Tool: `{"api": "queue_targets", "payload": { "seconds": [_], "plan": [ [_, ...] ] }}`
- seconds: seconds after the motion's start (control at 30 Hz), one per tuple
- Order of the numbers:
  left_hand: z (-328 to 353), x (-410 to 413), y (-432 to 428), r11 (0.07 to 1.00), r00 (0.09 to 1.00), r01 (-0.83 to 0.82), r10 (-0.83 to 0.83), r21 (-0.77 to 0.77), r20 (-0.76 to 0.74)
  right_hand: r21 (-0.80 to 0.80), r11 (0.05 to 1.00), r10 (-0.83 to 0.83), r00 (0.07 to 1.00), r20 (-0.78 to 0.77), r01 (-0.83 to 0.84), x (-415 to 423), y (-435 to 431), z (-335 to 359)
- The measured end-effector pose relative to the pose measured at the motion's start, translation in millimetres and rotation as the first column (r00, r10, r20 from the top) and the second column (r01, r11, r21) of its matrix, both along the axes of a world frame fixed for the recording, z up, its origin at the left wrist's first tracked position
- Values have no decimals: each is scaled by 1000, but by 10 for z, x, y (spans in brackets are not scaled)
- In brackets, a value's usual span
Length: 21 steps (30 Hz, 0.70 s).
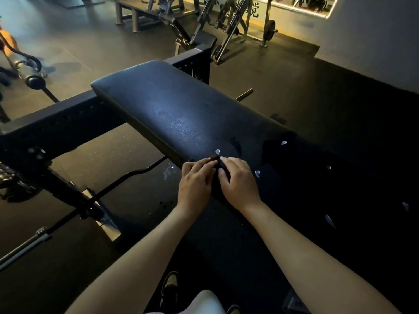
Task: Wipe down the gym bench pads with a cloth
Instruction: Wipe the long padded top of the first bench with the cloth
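Gleaming black bench pad point(172, 109) (smeared sheen); dark floor point(294, 91); machines point(229, 23) beyond.

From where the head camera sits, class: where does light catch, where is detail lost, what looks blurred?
Head view: the bench pad shines softly at its far half; the dark cloth nearer sinks into shadow; the orange shape far left is blurred; a light strip glows behind.

My cloth point(294, 177) is blurring into the shadowed bench pad point(170, 109); my left hand point(197, 181) and right hand point(238, 183) are hiding its corner.
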<state>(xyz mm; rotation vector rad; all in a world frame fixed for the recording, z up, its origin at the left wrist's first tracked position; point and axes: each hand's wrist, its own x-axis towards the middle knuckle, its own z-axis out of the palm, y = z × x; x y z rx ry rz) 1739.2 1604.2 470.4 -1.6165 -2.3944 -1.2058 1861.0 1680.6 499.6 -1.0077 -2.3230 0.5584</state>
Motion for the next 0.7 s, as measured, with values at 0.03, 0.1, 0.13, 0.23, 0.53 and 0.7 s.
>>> {"api": "queue_targets", "payload": {
  "seconds": [0.03, 0.1, 0.13, 0.23, 0.53, 0.7],
  "plan": [
    [2, -22, -8, 1000, 1000, 17, -17, 9, -8, 11, 1000, 9, 1000, 12, -9, -17, -12, -6],
    [21, -114, 15, 999, 999, 30, -28, 42, -44, 30, 999, 17, 1000, 23, -17, -53, -10, -14],
    [35, -179, 43, 998, 999, 5, -2, 67, -50, 42, 999, 19, 1000, 19, -20, -63, 1, -18],
    [91, -316, 142, 988, 986, -150, 146, 40, 82, 63, 998, 21, 1000, 5, -22, -60, 14, -28],
    [76, 84, 91, 984, 968, -178, 174, 5, 182, 20, 997, 77, 996, -33, -76, 10, -25, 1],
    [159, 331, 37, 987, 921, -157, 137, 28, 364, -56, 992, 107, 991, -78, -111, 87, -33, 43]
  ]
}}
